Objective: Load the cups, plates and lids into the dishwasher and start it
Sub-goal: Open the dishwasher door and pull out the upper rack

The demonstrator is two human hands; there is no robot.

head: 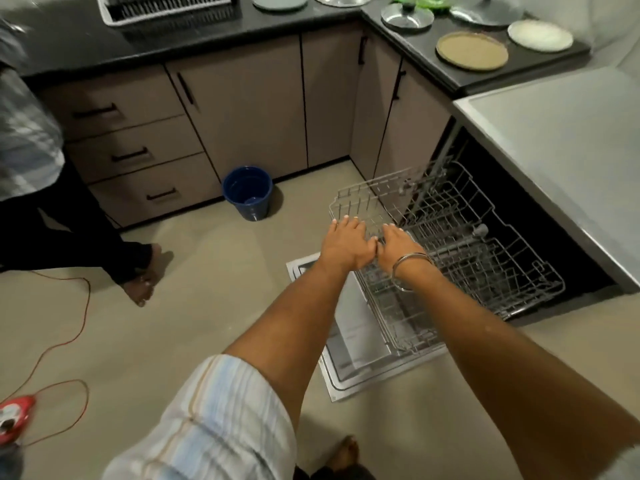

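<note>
From the head camera we look down at our two arms stretched toward the open dishwasher (540, 216). Its door (360, 362) lies flat over the floor, and two wire racks are drawn out above it. Our left hand (346, 242) and right hand (398, 245) sit side by side, thumbs nearly touching, on the front edge of the upper rack (408, 199). Our fingers bend down over the front wire; we cannot tell whether they close round it or merely rest on it. The lower rack (460, 282) sits beneath and nearer to us. Neither rack shows any dishes. A bangle (410, 271) circles our right wrist, and a striped sleeve (214, 420) covers our left upper arm.

The things to load are well apart from our hands, on the black counter (422, 50) at the top. There we see a brown plate (471, 50), a white plate (539, 35) beside it, a steel lid (407, 15) with a knob, and a grey plate (280, 1) at the frame's edge. A dish rack (166, 8) stands farther left on the counter.

On the floor, a blue bucket (247, 192) stands by the cabinets. Another person (31, 147) stands barefoot at the left. A red iron (14, 417) with an orange cord (79, 323) lies at the lower left.
</note>
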